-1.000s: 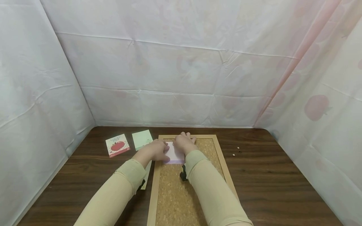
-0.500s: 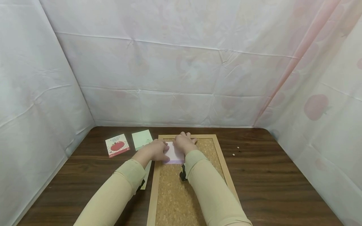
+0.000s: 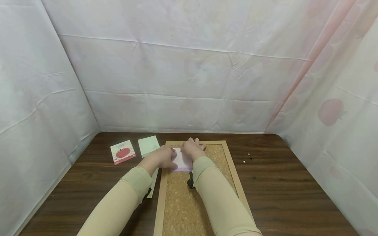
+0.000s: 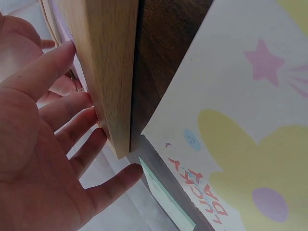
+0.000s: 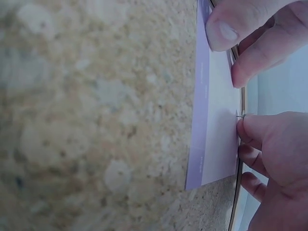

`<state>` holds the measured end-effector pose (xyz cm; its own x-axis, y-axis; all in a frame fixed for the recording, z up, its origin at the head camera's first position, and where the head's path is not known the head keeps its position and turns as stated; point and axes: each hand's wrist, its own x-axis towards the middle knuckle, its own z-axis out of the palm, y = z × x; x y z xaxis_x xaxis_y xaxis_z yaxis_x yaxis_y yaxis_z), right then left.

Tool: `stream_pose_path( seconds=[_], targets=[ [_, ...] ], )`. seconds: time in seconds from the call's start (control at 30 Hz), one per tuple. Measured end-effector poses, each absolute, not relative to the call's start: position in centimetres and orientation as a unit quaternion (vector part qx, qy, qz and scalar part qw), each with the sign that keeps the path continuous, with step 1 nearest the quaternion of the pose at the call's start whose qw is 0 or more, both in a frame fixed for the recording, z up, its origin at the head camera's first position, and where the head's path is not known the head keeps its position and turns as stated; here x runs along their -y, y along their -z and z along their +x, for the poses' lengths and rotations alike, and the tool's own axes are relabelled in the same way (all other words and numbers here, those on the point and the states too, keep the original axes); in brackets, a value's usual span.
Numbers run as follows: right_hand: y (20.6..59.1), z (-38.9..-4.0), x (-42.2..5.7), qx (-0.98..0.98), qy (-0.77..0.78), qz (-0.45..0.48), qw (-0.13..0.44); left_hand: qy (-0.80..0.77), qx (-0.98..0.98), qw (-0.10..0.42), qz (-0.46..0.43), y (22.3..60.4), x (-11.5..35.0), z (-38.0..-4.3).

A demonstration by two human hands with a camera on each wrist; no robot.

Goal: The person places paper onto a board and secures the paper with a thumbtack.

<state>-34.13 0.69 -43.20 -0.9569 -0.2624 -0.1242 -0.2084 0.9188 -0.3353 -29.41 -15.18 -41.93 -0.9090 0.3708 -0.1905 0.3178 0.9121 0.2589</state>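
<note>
While checking the far end of the brown rectangular corkboard (image 3: pixel 180 200) inside its pale wooden frame (image 3: pixel 160 196), found a white paper note with a lilac band (image 5: pixel 221 101) lying near the far left corner, lilac band along the near edge.

Noted left hand (image 3: pixel 163 158) with fingers extended and separated, thumb resting on the note, gripping nothing. Noted right hand (image 3: pixel 192 149) with fingertips pinching a slender metal pin (image 5: pixel 239 116) at the note's far edge. Cannot tell how deep, or whether through the paper.

Judge note light, thin and pliable, easily creased or slid out of square; best steadied with flat fingers along the margins. Judge pin tiny, hard and prone to tilting; best taken by the head, kept upright, fingertips away from the point.

Recorded on the dark wood-grain tabletop (image 3: pixel 283 190), left of the frame: white card with a red apple (image 3: pixel 122 152), pale green paper note (image 3: pixel 147 144), white sheet with a yellow flower print (image 4: pixel 250 139), partly hidden in the head view. Recorded to the right: tiny loose tacks (image 3: pixel 244 161), well apart from both hands.
</note>
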Motion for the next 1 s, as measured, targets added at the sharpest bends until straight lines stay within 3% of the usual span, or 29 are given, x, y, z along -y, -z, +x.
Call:
stream_pose_path(
  seconds=[1.0],
  targets=[
    [43.78, -34.46, -0.70, -0.978, 0.151, -0.121, 0.080, -0.112, -0.971, 0.121, 0.176, 42.10, 15.22, -29.45]
  ],
)
